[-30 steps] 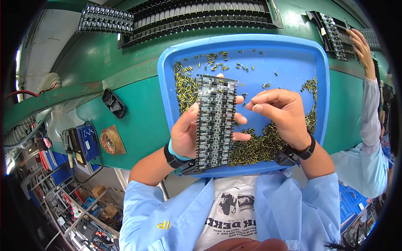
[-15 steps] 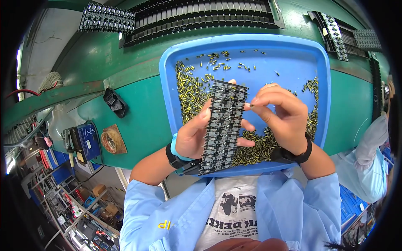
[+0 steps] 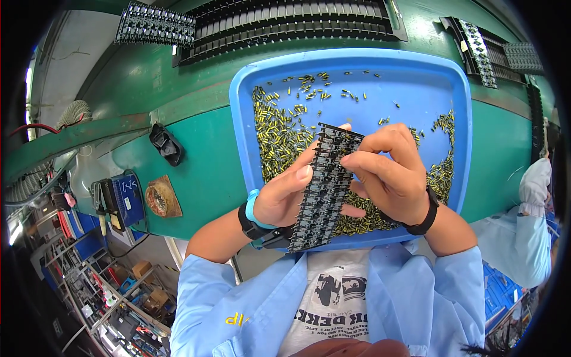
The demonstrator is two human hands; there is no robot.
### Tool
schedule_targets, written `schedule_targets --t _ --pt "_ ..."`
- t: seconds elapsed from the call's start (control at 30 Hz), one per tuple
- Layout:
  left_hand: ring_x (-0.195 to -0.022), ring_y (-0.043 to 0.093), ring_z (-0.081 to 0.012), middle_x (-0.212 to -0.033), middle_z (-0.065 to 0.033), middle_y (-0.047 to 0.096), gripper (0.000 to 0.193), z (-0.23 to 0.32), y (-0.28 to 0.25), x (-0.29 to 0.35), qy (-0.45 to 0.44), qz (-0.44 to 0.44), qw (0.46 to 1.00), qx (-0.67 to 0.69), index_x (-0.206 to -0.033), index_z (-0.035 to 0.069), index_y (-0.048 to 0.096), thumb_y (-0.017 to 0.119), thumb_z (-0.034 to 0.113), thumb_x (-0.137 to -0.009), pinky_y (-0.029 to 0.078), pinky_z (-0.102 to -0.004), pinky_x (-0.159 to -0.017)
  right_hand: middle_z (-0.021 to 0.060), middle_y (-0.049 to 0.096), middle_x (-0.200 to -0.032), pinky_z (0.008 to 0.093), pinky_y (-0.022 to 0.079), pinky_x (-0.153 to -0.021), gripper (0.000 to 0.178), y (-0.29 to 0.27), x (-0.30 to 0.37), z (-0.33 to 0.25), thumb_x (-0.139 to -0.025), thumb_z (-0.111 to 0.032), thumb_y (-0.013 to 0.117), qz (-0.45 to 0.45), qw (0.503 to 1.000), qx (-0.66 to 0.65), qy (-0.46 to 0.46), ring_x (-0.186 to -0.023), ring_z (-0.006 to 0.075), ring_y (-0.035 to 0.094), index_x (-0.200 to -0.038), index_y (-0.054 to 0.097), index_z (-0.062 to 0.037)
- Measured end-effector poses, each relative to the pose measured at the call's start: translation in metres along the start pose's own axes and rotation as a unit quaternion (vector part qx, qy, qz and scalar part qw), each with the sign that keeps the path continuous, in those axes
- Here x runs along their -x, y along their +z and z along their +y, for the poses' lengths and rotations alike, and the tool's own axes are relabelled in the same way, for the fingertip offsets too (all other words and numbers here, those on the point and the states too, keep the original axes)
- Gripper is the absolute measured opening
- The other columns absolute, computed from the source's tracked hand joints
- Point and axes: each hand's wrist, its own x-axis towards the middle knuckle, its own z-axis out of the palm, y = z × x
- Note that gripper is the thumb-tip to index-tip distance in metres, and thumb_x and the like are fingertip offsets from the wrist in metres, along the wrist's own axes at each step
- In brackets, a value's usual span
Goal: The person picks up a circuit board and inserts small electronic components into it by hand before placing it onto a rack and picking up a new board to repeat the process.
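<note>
My left hand (image 3: 279, 196) holds a long panel of small circuit boards (image 3: 324, 193) tilted over the near part of a blue tray (image 3: 241, 101). Its thumb lies along the panel's left edge, and fingers show past the right edge. At the upper right part of the panel, my right hand (image 3: 395, 172) has thumb and forefinger pinched together against the board face. The small capacitor in that pinch is almost wholly hidden by the fingertips. Many loose yellow-and-black capacitors (image 3: 276, 131) lie in the tray, heaped along its left, near and right sides.
Behind the tray stands a black rack (image 3: 285, 30) with another board panel (image 3: 156, 25) at its left end. More boards (image 3: 477, 53) lie at the far right. A black holder (image 3: 165, 144) and a round brown piece (image 3: 162, 198) sit on the left. Another person's sleeve (image 3: 517, 244) shows at right.
My right hand has brought its pinched fingertips from beside the panel's right edge onto its face. The panel has shifted slightly right and toward me, tilting more.
</note>
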Motion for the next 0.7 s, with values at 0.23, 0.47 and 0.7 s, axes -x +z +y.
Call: schedule_targets --t 0.23,0.47,0.7 --pt "-0.143 0.048 -0.0303 -0.165 -0.0105 0.03 0.085 0.0006 -0.0012 -0.0003 -0.004 0.002 1.0 -0.015 -0.169 0.017 -0.001 0.053 0.038 -0.107 0.044 -0.0622 -0.116 0.0055 0.064 -0.099 0.0372 0.047 -0.077 0.049 -0.0011 0.0007 -0.0031 -0.06 0.004 0.079 -0.019 0.999 0.039 -0.023 -0.087 0.0264 0.057 -0.107 0.077 -0.0088" --pt "-0.144 0.047 -0.0287 -0.166 -0.0102 0.029 0.085 0.0006 -0.0005 0.0008 -0.001 0.016 1.0 -0.021 -0.169 0.017 0.001 0.053 0.04 -0.107 0.044 -0.0616 -0.115 0.0058 0.066 -0.103 0.038 0.046 -0.077 0.047 -0.0005 0.0019 0.0029 -0.063 0.001 0.078 -0.042 0.998 0.023 -0.036 -0.088 0.0265 0.058 -0.109 0.077 -0.0073" --pt "-0.143 0.049 -0.0262 -0.163 -0.0104 0.035 0.082 0.006 -0.0044 0.0051 0.0 0.033 0.999 -0.038 -0.169 0.016 0.004 0.052 0.041 -0.107 0.049 -0.0541 -0.114 0.0058 0.066 -0.104 0.0386 0.045 -0.079 0.045 -0.003 0.0017 -0.0016 -0.071 -0.007 0.08 -0.061 0.997 0.032 -0.038 -0.088 0.025 0.057 -0.116 0.077 -0.007"
